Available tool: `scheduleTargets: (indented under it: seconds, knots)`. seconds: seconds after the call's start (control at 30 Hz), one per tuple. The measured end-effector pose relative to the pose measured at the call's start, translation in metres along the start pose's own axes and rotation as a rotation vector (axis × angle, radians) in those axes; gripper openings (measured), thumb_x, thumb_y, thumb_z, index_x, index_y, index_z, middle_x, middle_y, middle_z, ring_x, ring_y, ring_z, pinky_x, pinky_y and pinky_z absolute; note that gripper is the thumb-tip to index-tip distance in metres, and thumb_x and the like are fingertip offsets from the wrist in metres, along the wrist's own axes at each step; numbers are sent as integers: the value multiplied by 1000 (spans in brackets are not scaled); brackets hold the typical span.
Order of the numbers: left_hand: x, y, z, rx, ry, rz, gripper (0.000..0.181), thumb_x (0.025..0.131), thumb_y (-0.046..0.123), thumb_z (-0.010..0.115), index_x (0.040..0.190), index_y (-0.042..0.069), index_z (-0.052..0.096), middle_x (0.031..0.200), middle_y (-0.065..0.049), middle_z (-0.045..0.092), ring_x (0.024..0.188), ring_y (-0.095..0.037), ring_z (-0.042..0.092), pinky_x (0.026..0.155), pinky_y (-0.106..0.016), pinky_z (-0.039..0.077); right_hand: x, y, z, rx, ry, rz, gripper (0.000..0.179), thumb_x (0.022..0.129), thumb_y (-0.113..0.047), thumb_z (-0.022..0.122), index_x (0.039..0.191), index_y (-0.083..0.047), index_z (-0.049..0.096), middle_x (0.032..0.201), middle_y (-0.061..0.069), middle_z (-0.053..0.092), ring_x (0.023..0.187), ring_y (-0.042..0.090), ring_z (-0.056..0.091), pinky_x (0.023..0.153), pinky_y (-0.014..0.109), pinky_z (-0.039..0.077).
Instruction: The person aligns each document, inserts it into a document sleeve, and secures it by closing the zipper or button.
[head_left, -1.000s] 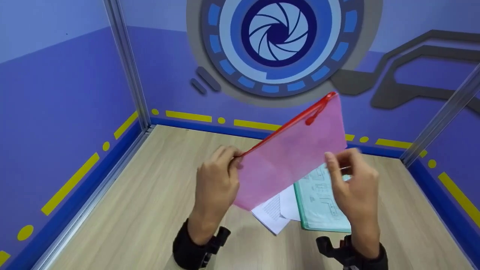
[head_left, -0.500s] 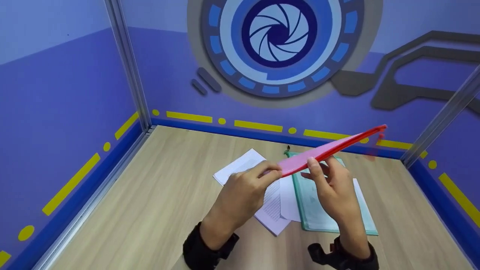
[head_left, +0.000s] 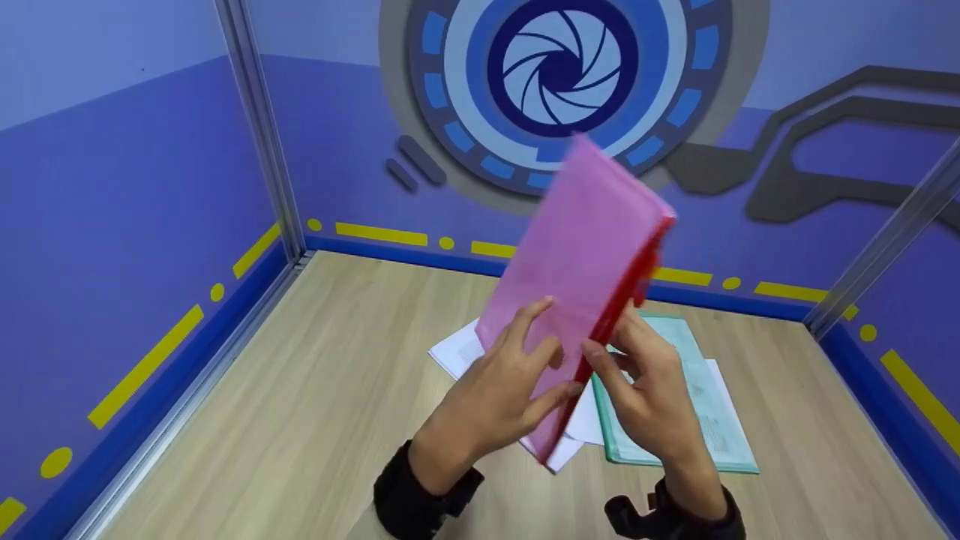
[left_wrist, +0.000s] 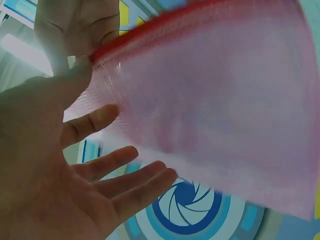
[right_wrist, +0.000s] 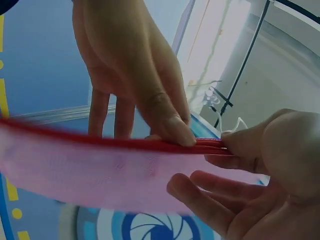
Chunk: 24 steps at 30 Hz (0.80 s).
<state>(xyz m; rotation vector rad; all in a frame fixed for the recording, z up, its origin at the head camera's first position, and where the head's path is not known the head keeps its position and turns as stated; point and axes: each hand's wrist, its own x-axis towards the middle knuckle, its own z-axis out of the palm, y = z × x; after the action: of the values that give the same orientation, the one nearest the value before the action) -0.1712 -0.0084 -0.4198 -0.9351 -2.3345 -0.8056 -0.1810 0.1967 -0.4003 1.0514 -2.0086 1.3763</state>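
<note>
A pink translucent zipper pouch (head_left: 577,232) is held up, tilted, over the table in the head view. Its red zipper edge (head_left: 628,292) runs down the right side, with a red pull hanging near the top. My left hand (head_left: 480,405) holds the pouch low by that edge, thumb on the zipper; the other fingers spread over the pink face, as the left wrist view also shows (left_wrist: 115,175). Just above, my right hand (head_left: 652,397) pinches the same edge between thumb and fingers; some of its fingers are hidden behind the pouch. Close by, the right wrist view shows both thumbs at the zipper (right_wrist: 210,146).
A green zipper pouch (head_left: 709,397) with printed sheets lies flat on the table (head_left: 330,390), right of the pink one. White papers (head_left: 454,351) lie partly hidden beneath the raised pouch. Blue panel walls (head_left: 120,225) enclose the back and sides.
The pink pouch has turned from its zipper edge slanting up right to standing steeply, its face toward me. My right hand has come onto the zipper edge, and my left hand has moved right.
</note>
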Motion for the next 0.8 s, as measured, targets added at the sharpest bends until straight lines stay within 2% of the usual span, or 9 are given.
scheduleTargets:
  seconds: [0.1, 0.17, 0.23, 0.33, 0.37, 0.47, 0.63, 0.7, 0.8]
  knots:
    - [1, 4, 3, -24, -16, 6, 30, 104, 24, 68, 129, 8, 61, 171, -17, 23, 132, -29, 57, 94, -26, 57, 0, 2, 5, -6, -21, -3, 27, 98, 12, 65, 118, -5, 70, 133, 9, 66, 109, 24, 73, 79, 33, 62]
    - [2, 6, 5, 4, 9, -1, 37, 102, 17, 65, 137, 6, 59, 171, -19, 23, 131, -29, 58, 96, -30, 57, 0, 4, 8, -35, -31, -8, 27, 98, 10, 66, 120, -6, 69, 133, 9, 67, 110, 23, 71, 81, 33, 62]
    - [3, 7, 6, 27, 51, -27, 34, 102, 14, 64, 135, 6, 61, 169, -18, 29, 126, -28, 62, 94, -31, 58, 0, 6, 11, -74, -24, -26, 31, 99, 9, 65, 127, -4, 67, 130, 9, 69, 110, 23, 71, 83, 32, 62]
    - [5, 5, 7, 59, 153, -75, 15, 103, 14, 62, 115, 6, 66, 161, -15, 45, 109, -23, 70, 84, -28, 61, 0, 10, 14, -181, 38, -52, 40, 98, 7, 67, 137, -1, 62, 122, 10, 73, 104, 25, 74, 85, 27, 60]
    - [5, 5, 7, 57, 194, -90, 10, 104, 13, 61, 109, 6, 66, 157, -13, 50, 102, -21, 71, 79, -25, 61, -1, 11, 15, -216, 67, -60, 39, 97, 7, 68, 135, 0, 63, 118, 10, 74, 101, 25, 75, 85, 25, 59]
    - [6, 1, 6, 27, 325, -125, 11, 104, 13, 61, 107, 6, 69, 148, -10, 58, 88, -16, 71, 69, -20, 57, -2, 15, 17, -314, 173, -59, 29, 94, 5, 72, 122, 3, 67, 106, 10, 77, 92, 25, 76, 83, 19, 57]
    - [5, -2, 2, -55, 526, -158, 10, 101, 8, 61, 94, 6, 67, 137, -7, 65, 65, -7, 55, 54, -18, 47, -2, 19, 17, -367, 284, -64, 13, 91, 4, 75, 102, 2, 67, 87, 5, 74, 75, 19, 73, 77, 14, 55]
    - [5, -2, 1, -78, 580, -166, 11, 100, 5, 60, 90, 7, 64, 134, -6, 67, 61, -7, 46, 51, -19, 42, -1, 21, 18, -401, 303, -78, 14, 91, 3, 75, 99, 2, 64, 82, 5, 70, 70, 17, 70, 74, 12, 53]
    - [6, -2, 1, -59, 628, -176, 7, 98, 5, 61, 94, 5, 67, 132, -5, 68, 59, -8, 45, 50, -21, 42, 0, 26, 21, -454, 299, -118, 20, 91, 6, 75, 102, 2, 59, 82, 7, 67, 67, 18, 67, 71, 15, 54]
